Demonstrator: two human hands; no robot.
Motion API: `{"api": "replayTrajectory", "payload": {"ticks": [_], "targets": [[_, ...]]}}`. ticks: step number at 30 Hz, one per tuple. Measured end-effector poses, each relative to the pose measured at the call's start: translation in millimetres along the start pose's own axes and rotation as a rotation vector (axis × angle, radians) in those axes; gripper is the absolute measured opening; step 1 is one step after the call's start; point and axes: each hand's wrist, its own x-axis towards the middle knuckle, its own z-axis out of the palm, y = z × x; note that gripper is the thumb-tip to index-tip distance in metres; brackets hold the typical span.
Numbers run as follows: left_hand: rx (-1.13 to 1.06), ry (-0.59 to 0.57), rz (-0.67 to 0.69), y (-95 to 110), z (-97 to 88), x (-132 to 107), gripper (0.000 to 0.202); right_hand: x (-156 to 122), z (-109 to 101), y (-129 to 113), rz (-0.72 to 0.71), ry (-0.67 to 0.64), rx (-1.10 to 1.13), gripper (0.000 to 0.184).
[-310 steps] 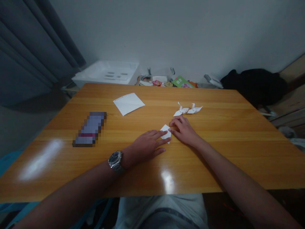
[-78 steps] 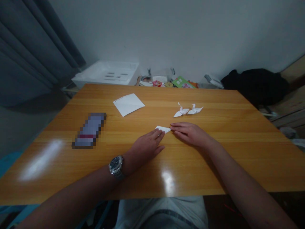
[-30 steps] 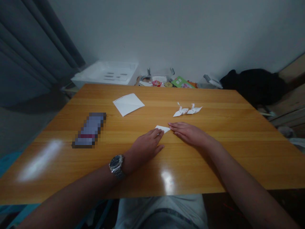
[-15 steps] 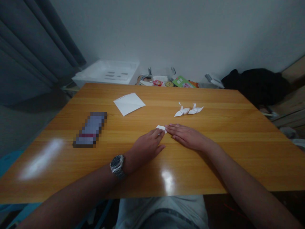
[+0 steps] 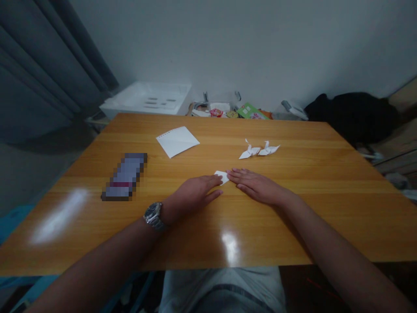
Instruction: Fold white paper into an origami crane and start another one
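A small folded piece of white paper (image 5: 223, 177) lies flat on the wooden table (image 5: 319, 217) between my hands. My left hand (image 5: 195, 195), with a metal watch (image 5: 154, 216) on its wrist, rests its outstretched fingertips on the paper's left side. From the right, my right hand (image 5: 256, 184) lies flat, its fingertips touching the paper's right edge. Both thumbs are held apart from the fingers. Beyond my right hand stand two white origami cranes (image 5: 259, 151), side by side.
A white sheet of paper (image 5: 177, 141) lies at the back left. Nearer on the left is a phone (image 5: 125, 177), its picture blurred by blocks. Past the far edge sit a white plastic tray (image 5: 146, 98), a green packet (image 5: 252, 111) and black cloth (image 5: 352, 115).
My left hand has shifted slightly left and flattened, so more of the folded paper shows. My right hand has stayed nearly in place at the paper's right edge.
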Motion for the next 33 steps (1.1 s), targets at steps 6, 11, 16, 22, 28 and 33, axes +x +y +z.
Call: {"api": "replayTrajectory", "payload": {"ticks": [6,11,16,22,28,33], "targets": [[0.052,-0.006,0.064,-2.0,-2.5,1.7,0.045,0.7,-0.6,-1.1,0.007,0.015,0.042,0.048],[0.134,-0.028,0.087,0.3,-1.0,1.8,0.043,0.4,1.4,-0.5,0.007,0.034,0.054,0.047],[0.153,-0.064,0.107,-1.7,-4.0,2.0,0.046,0.5,2.6,0.8,-0.002,0.036,0.046,0.047],[0.038,-0.087,0.067,-8.8,-11.6,1.5,0.042,1.6,2.2,1.0,-0.006,0.041,0.058,0.048],[0.003,-0.113,0.103,-10.0,-12.9,0.3,0.042,1.8,-0.5,-1.7,-0.004,0.036,0.048,0.047],[-0.024,-0.1,0.119,-12.0,-13.6,-0.7,0.045,1.5,-0.2,-1.7,-0.004,0.028,0.029,0.047]]}}
